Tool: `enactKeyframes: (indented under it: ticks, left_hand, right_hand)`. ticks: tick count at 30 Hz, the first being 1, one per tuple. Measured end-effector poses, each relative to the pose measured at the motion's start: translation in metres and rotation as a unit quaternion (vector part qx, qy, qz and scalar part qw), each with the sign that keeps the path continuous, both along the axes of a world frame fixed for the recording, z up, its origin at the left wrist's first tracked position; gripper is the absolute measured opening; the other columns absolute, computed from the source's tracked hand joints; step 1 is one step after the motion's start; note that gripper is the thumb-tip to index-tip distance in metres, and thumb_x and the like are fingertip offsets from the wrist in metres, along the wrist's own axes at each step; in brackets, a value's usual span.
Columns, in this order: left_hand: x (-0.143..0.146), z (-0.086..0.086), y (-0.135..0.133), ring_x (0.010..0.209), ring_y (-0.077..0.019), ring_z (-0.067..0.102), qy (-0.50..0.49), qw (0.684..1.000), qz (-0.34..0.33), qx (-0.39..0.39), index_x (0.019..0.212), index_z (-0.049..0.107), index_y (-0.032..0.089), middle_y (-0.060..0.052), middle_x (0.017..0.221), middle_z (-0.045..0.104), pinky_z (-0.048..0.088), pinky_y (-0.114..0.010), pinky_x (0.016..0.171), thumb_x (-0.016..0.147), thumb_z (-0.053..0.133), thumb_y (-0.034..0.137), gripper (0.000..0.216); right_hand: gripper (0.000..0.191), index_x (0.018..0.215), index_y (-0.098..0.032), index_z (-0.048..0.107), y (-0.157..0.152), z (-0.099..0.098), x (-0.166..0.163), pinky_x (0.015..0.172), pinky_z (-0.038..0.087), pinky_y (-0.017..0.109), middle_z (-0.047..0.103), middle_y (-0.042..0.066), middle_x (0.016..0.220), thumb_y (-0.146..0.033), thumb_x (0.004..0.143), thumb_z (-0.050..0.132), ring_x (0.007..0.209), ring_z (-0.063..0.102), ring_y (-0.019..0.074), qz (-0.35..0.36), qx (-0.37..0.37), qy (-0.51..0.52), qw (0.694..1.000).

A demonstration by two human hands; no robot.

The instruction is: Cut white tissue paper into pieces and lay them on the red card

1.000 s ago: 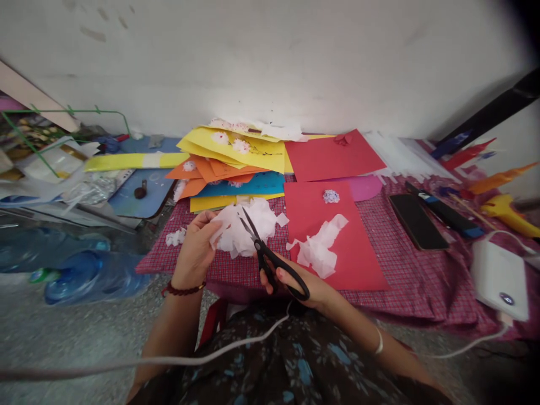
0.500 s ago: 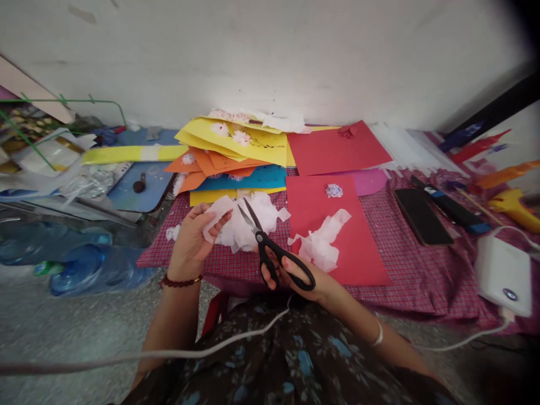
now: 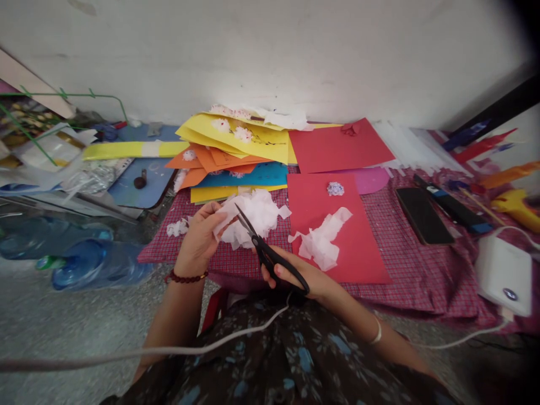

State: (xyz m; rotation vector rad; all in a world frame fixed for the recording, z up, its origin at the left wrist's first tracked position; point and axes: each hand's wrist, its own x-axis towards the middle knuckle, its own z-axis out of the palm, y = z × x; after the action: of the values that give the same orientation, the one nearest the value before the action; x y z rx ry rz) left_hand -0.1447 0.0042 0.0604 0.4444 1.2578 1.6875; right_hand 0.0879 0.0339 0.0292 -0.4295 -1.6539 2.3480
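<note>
We see the left hand (image 3: 197, 237) pinching a thin white sheet (image 3: 226, 216) above the checked cloth (image 3: 377, 216), presumably to steady its edge for the scissors (image 3: 255, 240), whose handles the right hand (image 3: 297, 262) grips. A white paper heap (image 3: 265, 214) crowds the blades; red paper (image 3: 360, 253) lies beside it, and a cable (image 3: 198, 351) crosses nearest us.

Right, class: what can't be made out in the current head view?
Head view:
Left hand: partly hidden by white paper.
Right hand: partly hidden by scissors.
Blue sheet: partly covered by orange sheets, its marks too small to read.
Yellow object: cut off by right edge.
</note>
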Motion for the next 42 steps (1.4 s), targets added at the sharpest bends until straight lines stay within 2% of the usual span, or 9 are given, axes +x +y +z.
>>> enactKeyframes:
  ticks: [2,5,15,21,25,28,31,35,42]
  left_hand:
    - [0.001,-0.001,0.0,0.062,-0.012,0.064,0.018,1.0,-0.019,-0.003,0.064,0.055,0.017,0.002,0.069,0.065,0.051,-0.021,0.054,0.057,0.081,0.016,0.027]
    - [0.001,-0.002,-0.001,0.055,-0.009,0.058,0.037,0.999,-0.036,0.003,0.064,0.056,0.017,0.003,0.065,0.061,0.045,-0.018,0.048,0.057,0.082,0.017,0.027]
    - [0.005,0.001,0.002,0.049,-0.0072,0.052,0.058,0.997,-0.058,-0.003,0.062,0.054,0.016,0.004,0.059,0.058,0.043,-0.017,0.046,0.057,0.082,0.018,0.028]
    - [0.001,0.0,0.001,0.061,-0.0111,0.062,0.068,0.997,-0.031,-0.013,0.069,0.059,0.016,0.001,0.072,0.064,0.052,-0.021,0.055,0.06,0.081,0.021,0.024]
    - [-0.005,-0.002,-0.006,0.049,-0.0083,0.054,0.072,0.996,-0.029,-0.03,0.069,0.061,0.016,0.003,0.061,0.057,0.045,-0.019,0.046,0.061,0.079,0.021,0.02]
    - [-0.009,-0.001,-0.009,0.047,-0.0081,0.051,0.067,0.997,-0.01,-0.033,0.069,0.062,0.016,0.004,0.06,0.056,0.043,-0.019,0.043,0.059,0.079,0.019,0.019]
    - [-0.011,0.002,-0.007,0.049,-0.0081,0.052,0.069,0.997,0.021,-0.024,0.069,0.062,0.017,0.003,0.062,0.058,0.041,-0.019,0.042,0.059,0.079,0.018,0.019]
    - [-0.014,0.006,0.002,0.048,-0.0081,0.051,0.061,0.997,0.039,-0.014,0.069,0.061,0.017,0.003,0.063,0.058,0.041,-0.02,0.042,0.059,0.079,0.017,0.02]
    - [-0.008,0.006,0.014,0.044,-0.0074,0.048,0.052,0.999,0.003,-0.015,0.066,0.058,0.018,0.003,0.059,0.056,0.04,-0.02,0.041,0.06,0.079,0.015,0.021]
  right_hand:
    - [0.066,0.13,-0.014,0.05,0.001,0.002,-0.001,0.067,0.038,0.028,0.055,0.002,0.086,-0.067,0.091,0.055,0.071,0.052,0.0116,-0.009,0.009,0.002,1.0]
    - [0.064,0.129,-0.014,0.051,0.001,0.005,-0.002,0.065,0.038,0.027,0.054,0.001,0.084,-0.066,0.092,0.054,0.069,0.051,0.0113,-0.014,0.023,-0.009,1.0]
    - [0.06,0.116,-0.015,0.055,-0.002,0.002,-0.006,0.055,0.036,0.023,0.054,-0.002,0.078,-0.068,0.088,0.058,0.06,0.05,0.0081,-0.047,-0.001,-0.041,0.998]
    - [0.055,0.108,-0.016,0.056,-0.001,0.003,-0.01,0.047,0.029,0.022,0.053,-0.004,0.071,-0.066,0.087,0.061,0.051,0.046,0.0064,-0.068,-0.02,-0.046,0.996]
    - [0.052,0.106,-0.017,0.056,-0.001,-0.001,-0.012,0.046,0.027,0.022,0.053,-0.004,0.07,-0.065,0.087,0.061,0.05,0.044,0.0064,-0.082,-0.038,-0.045,0.995]
    - [0.055,0.112,-0.017,0.054,-0.001,-0.006,-0.012,0.051,0.031,0.023,0.054,-0.003,0.074,-0.065,0.087,0.061,0.056,0.047,0.0082,-0.074,-0.043,-0.031,0.996]
    - [0.06,0.122,-0.016,0.052,-0.001,-0.008,-0.011,0.065,0.039,0.027,0.055,0.0,0.083,-0.066,0.089,0.059,0.068,0.052,0.0111,-0.062,-0.047,0.0,0.997]
    - [0.068,0.131,-0.017,0.049,0.0,-0.007,-0.009,0.073,0.04,0.03,0.055,0.003,0.092,-0.069,0.089,0.057,0.075,0.052,0.0134,-0.028,-0.035,0.006,0.999]
    - [0.07,0.137,-0.018,0.046,0.003,0.003,-0.009,0.074,0.042,0.031,0.053,0.003,0.092,-0.068,0.09,0.055,0.077,0.049,0.0146,-0.012,0.029,-0.02,0.999]
